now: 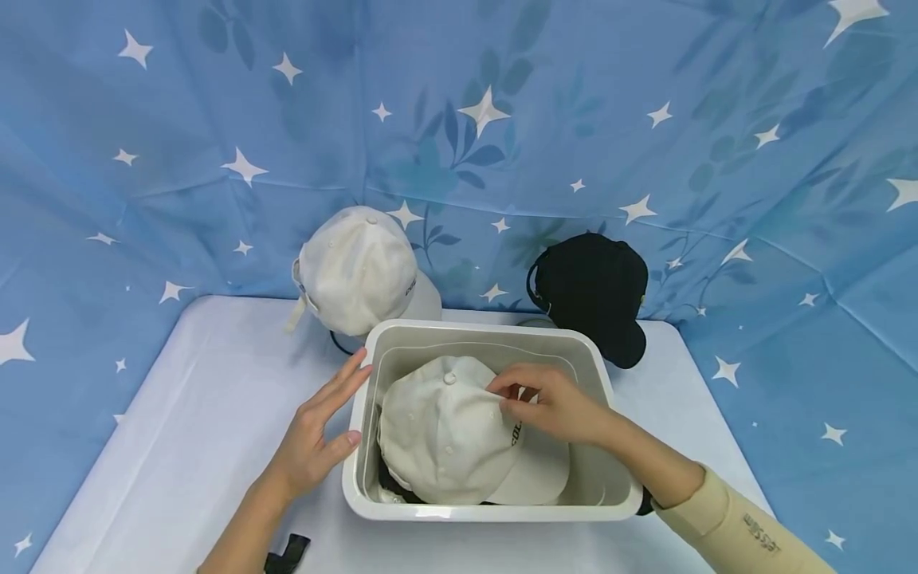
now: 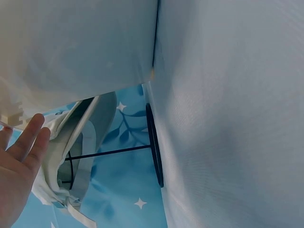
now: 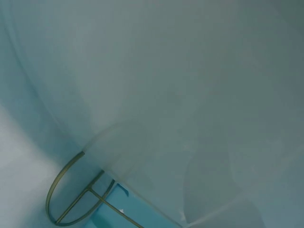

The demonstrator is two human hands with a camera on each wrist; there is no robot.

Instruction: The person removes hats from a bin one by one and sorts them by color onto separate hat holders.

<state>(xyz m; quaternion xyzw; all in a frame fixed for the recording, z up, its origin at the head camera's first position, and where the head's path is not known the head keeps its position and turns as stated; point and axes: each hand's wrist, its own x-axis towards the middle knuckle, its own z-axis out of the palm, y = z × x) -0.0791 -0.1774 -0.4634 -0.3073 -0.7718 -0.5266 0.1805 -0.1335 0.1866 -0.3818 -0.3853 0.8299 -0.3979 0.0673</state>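
A white cap (image 1: 441, 434) with dark lettering on its front lies crown up inside a light grey plastic bin (image 1: 488, 513). My right hand (image 1: 552, 406) reaches into the bin and pinches the front of that cap's crown between thumb and fingers. Against the bin's left rim rests my left hand (image 1: 308, 446), its fingers fairly straight. Something dark shows under the cap, mostly hidden by it. In the left wrist view the left hand (image 2: 19, 166) is beside the bin wall (image 2: 80, 52). The bin wall (image 3: 166, 85) fills most of the right wrist view, and the right hand is out of sight there.
Behind the bin, a white cap (image 1: 358, 271) sits on a black wire stand (image 2: 154, 147) at left. A black cap (image 1: 595, 291) is at back right. A black object (image 1: 288, 553) lies near the left forearm. A blue patterned curtain (image 1: 459, 159) surrounds the white table (image 1: 237, 383).
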